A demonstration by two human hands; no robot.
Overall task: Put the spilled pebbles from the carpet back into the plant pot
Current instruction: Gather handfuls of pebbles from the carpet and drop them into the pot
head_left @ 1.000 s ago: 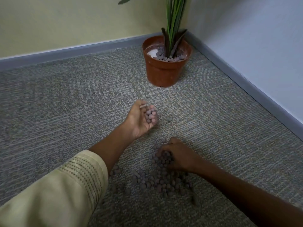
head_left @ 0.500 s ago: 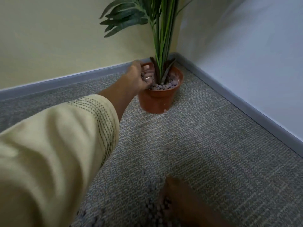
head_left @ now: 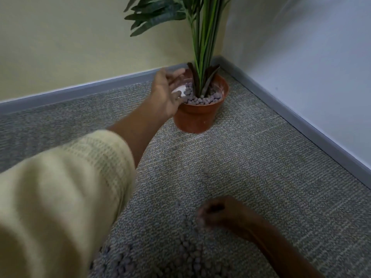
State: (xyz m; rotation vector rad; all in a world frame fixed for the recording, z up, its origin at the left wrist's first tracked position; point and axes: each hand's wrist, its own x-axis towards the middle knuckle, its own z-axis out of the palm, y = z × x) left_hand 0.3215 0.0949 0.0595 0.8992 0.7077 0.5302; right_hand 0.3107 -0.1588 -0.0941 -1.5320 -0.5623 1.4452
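Observation:
The terracotta plant pot (head_left: 197, 119) stands in the corner on the grey carpet (head_left: 251, 167), filled with grey-purple pebbles (head_left: 208, 100) around green stems. My left hand (head_left: 166, 95) is at the pot's left rim, palm toward it, fingers spread and with nothing in them. Spilled pebbles (head_left: 190, 255) lie in a pile on the carpet near the bottom edge. My right hand (head_left: 218, 215) sits at the pile's upper right edge. Its fingers are curled, with blurred pebbles at the tips.
Two walls meet behind the pot, with a grey skirting board (head_left: 301, 125) along each. The plant's leaves (head_left: 160, 17) spread above my left hand. A stray pebble (head_left: 206, 173) lies on the carpet between pot and pile. My cream sleeve (head_left: 60, 197) hides the lower left.
My left hand carried a palmful of pebbles from above the pile to the pot and now shows an empty, spread palm. My right hand stayed at the pile.

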